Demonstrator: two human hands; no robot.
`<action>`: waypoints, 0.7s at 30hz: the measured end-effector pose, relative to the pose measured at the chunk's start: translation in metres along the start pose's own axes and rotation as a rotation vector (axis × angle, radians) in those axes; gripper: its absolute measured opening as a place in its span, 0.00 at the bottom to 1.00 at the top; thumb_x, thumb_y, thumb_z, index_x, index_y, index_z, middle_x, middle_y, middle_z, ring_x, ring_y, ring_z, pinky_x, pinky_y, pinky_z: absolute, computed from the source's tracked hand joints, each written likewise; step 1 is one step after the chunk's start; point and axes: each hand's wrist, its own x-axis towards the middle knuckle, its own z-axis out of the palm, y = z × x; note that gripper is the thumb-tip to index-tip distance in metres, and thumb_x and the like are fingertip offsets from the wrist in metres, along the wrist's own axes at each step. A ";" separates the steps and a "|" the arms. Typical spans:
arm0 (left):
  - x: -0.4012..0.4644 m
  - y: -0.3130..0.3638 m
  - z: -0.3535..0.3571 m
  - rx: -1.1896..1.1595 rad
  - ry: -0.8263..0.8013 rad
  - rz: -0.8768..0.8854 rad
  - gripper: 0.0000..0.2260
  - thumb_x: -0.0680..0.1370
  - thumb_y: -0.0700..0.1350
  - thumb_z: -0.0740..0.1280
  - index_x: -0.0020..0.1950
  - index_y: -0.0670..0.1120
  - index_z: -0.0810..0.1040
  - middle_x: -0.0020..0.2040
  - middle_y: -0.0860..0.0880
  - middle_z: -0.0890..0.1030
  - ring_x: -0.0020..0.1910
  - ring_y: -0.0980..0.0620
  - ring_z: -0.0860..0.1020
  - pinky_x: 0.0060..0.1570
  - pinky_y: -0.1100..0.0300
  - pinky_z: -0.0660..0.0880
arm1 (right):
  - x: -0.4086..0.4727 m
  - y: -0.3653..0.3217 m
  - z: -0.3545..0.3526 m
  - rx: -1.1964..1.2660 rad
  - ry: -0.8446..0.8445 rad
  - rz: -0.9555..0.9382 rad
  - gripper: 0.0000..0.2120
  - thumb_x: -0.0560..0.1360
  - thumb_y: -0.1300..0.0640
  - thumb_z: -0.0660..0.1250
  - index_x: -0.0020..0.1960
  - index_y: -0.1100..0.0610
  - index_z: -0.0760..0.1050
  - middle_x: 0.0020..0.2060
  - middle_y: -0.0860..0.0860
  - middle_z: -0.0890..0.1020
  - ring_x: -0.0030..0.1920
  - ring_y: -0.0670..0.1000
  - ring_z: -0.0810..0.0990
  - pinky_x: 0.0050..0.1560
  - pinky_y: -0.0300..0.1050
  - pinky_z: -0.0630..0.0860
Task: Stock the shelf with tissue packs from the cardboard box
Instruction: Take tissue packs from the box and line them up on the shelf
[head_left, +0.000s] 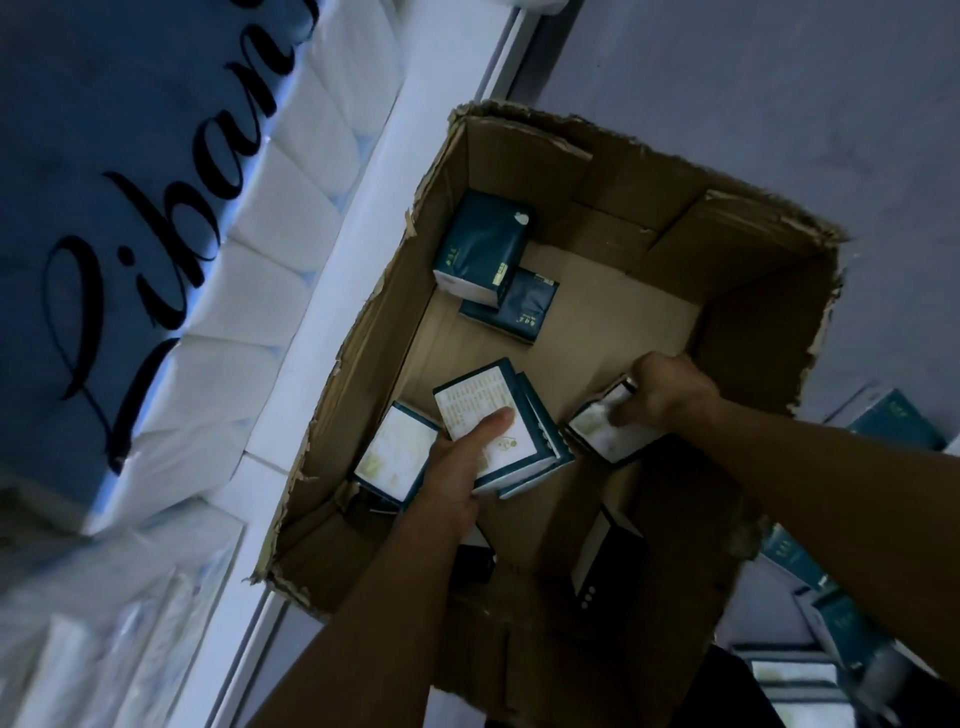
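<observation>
A torn cardboard box (743, 270) stands open on the floor, with several dark teal tissue packs loose inside. My left hand (457, 462) grips two stacked packs (498, 431), thumb across the white printed face. My right hand (665, 395) holds another pack (602, 431) near the box's middle. One pack (395, 452) lies beside my left hand. Two more packs (485, 244) lean in the far left corner. A further pack (605, 561) stands upright by the near wall.
A white shelf edge (322, 332) runs along the left of the box, with white wrapped paper goods and a large blue pack (104, 171) on it. Several teal tissue packs (841, 623) lie on the grey floor to the right.
</observation>
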 end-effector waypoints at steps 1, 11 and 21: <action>-0.009 0.002 -0.002 -0.008 0.004 0.008 0.32 0.64 0.45 0.81 0.67 0.45 0.77 0.56 0.42 0.85 0.51 0.45 0.84 0.42 0.54 0.83 | -0.011 -0.003 -0.006 0.082 0.016 0.003 0.21 0.68 0.43 0.75 0.50 0.55 0.72 0.49 0.55 0.77 0.57 0.58 0.75 0.48 0.47 0.74; -0.130 0.042 -0.001 -0.016 0.039 0.066 0.41 0.59 0.48 0.84 0.70 0.47 0.75 0.57 0.42 0.85 0.54 0.41 0.84 0.41 0.50 0.82 | -0.150 -0.035 -0.092 0.931 -0.092 -0.078 0.24 0.66 0.55 0.80 0.57 0.60 0.75 0.45 0.53 0.85 0.41 0.50 0.85 0.39 0.39 0.80; -0.260 0.063 0.005 -0.065 0.053 0.154 0.25 0.69 0.46 0.80 0.65 0.47 0.80 0.53 0.42 0.86 0.53 0.40 0.84 0.48 0.44 0.82 | -0.267 -0.044 -0.157 0.932 -0.237 -0.125 0.15 0.70 0.59 0.75 0.56 0.54 0.79 0.50 0.53 0.84 0.51 0.53 0.81 0.46 0.48 0.78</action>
